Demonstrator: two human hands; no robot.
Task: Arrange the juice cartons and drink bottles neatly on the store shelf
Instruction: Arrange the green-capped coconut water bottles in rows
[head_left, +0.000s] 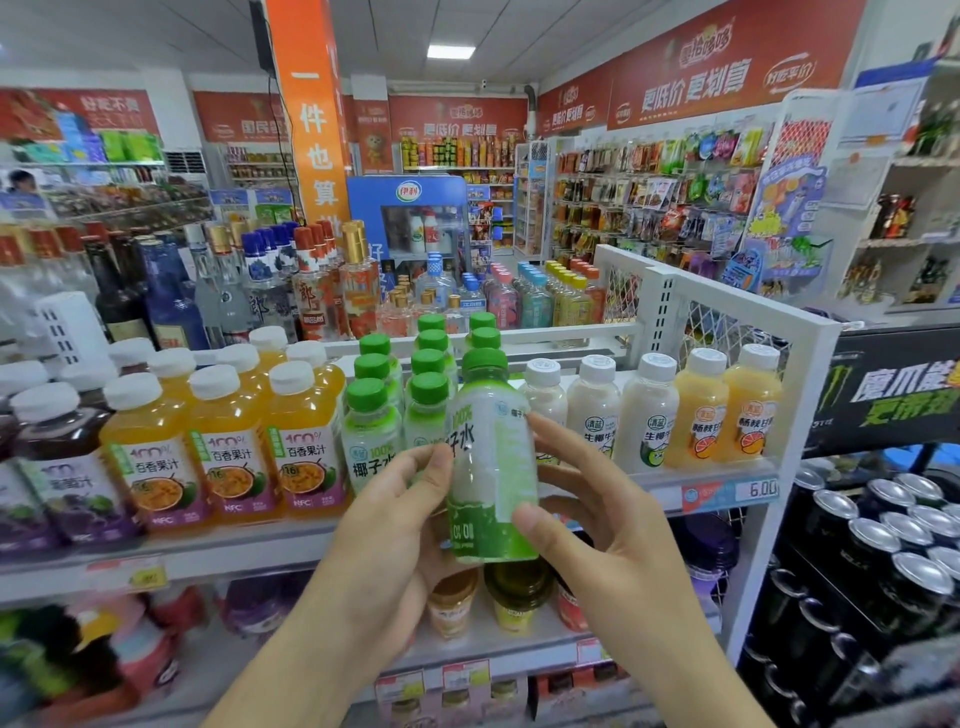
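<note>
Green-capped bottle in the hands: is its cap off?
No, the green-capped bottle, held by the left hand and right hand, has its cap on.

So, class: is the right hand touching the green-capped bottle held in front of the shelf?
Touching. The head view shows the right hand with thumb and fingertips pressed against the label of the green-capped bottle; no gap shows between them.

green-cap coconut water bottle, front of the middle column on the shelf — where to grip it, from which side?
Probably best at the neck, from above and the front. That front middle bottle stands upright, packed close against the green-cap bottle to its left, and the held bottle gripped by the left hand and right hand covers its right side. Only cap and shoulder are free.
</note>
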